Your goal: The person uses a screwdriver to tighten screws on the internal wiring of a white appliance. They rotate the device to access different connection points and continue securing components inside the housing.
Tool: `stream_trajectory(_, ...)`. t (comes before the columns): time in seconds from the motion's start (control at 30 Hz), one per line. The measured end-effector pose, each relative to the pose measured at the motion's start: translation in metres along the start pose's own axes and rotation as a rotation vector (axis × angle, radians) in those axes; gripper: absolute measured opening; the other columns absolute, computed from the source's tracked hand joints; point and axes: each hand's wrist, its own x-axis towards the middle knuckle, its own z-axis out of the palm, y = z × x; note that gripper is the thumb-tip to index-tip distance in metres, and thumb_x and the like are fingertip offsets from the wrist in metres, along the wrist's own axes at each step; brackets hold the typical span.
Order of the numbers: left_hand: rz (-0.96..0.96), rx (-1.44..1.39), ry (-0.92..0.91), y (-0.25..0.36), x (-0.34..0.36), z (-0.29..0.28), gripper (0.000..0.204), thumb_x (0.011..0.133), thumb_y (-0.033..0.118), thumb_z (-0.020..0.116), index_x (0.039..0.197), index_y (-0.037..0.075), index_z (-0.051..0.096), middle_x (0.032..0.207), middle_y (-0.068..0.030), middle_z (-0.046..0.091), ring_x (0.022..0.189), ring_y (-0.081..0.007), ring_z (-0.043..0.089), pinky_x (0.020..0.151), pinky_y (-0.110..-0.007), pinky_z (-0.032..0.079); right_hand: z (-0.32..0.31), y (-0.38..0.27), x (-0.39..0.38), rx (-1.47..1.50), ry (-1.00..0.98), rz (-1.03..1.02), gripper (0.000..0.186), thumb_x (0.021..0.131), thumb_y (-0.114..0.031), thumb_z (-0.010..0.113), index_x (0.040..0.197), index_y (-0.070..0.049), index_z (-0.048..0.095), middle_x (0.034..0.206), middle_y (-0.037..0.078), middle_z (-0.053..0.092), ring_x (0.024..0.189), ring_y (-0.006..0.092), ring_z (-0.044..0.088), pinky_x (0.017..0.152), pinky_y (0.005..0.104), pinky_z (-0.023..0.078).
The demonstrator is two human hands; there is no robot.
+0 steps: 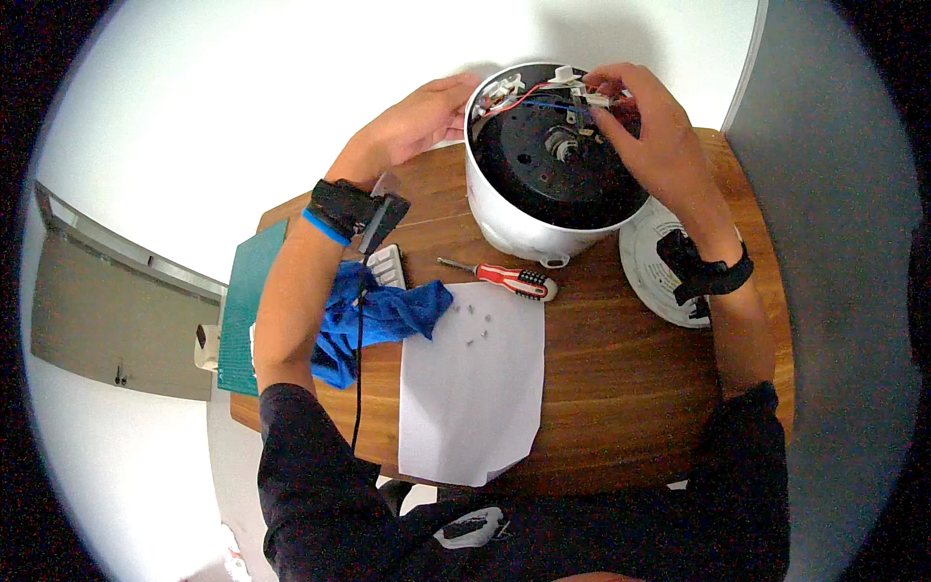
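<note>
A white round appliance body (pixel 504 215), like a rice cooker with its underside uncovered, stands at the table's far side. Inside it are a black metal base (pixel 543 160), red and blue wires (pixel 524 100) and white plastic parts (pixel 499 94) by the rim. My left hand (pixel 427 118) lies with stretched fingers against the outer left wall; its fingertips are partly hidden. Over the right rim reaches my right hand (pixel 652 131), its thumb and fingers closed around a small white connector (pixel 594 99) among the wires.
A red and white screwdriver (pixel 519 280) touches a white paper sheet (pixel 470 388) bearing several small screws (pixel 471 309). Left of it lie a blue cloth (pixel 388 315), a white slotted piece (pixel 390 264) and a green mat (pixel 247 310). A round white cover (pixel 645 257) rests under my right forearm.
</note>
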Motion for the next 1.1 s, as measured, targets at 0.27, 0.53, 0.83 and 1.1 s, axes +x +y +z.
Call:
stream_trajectory(0.27, -0.100, -0.079, -0.024, 0.008, -0.022, -0.009, 0.043, 0.108, 0.029, 0.067, 0.139, 0.001, 0.056, 0.127, -0.0102, 0.069, 0.118, -0.0176, 0.069, 0.108, -0.035, 0.057, 0.003, -0.015, -0.002, 0.028, -0.089, -0.075, 0.039, 0.096, -0.008, 0.069, 0.135, -0.010, 0.063, 0.118, 0.015, 0.064, 0.114, 0.0344, 0.065, 0.105, 0.0430, 0.052)
stream_trajectory(0.53, -0.095, -0.031, -0.107, 0.012, -0.034, -0.019, 0.059, 0.103, 0.028, 0.072, 0.150, -0.001, 0.051, 0.137, -0.0130, 0.068, 0.123, -0.0194, 0.069, 0.107, -0.035, 0.058, 0.010, -0.030, 0.004, 0.036, -0.195, -0.139, 0.042, 0.094, -0.008, 0.070, 0.135, -0.011, 0.064, 0.132, 0.015, 0.063, 0.126, 0.0381, 0.062, 0.111, 0.0451, 0.050)
stream_trajectory(0.83, -0.114, -0.044, -0.087, 0.022, -0.042, -0.008, 0.065, 0.100, 0.026, 0.075, 0.151, -0.007, 0.050, 0.129, -0.0163, 0.071, 0.119, -0.0218, 0.071, 0.107, -0.035, 0.060, 0.011, -0.033, -0.001, -0.031, -0.232, -0.279, 0.045, 0.090, -0.007, 0.072, 0.134, -0.014, 0.065, 0.134, 0.012, 0.062, 0.128, 0.0368, 0.061, 0.113, 0.0459, 0.050)
stream_trajectory(1.1, -0.236, -0.202, -0.059, 0.004, -0.032, -0.023, 0.068, 0.099, 0.027, 0.077, 0.155, 0.002, 0.046, 0.129, -0.0097, 0.073, 0.115, -0.0170, 0.073, 0.101, -0.033, 0.061, 0.010, -0.033, 0.006, -0.002, -0.255, -0.300, 0.041, 0.090, -0.006, 0.072, 0.130, -0.015, 0.068, 0.132, 0.010, 0.063, 0.126, 0.0355, 0.062, 0.108, 0.0453, 0.053)
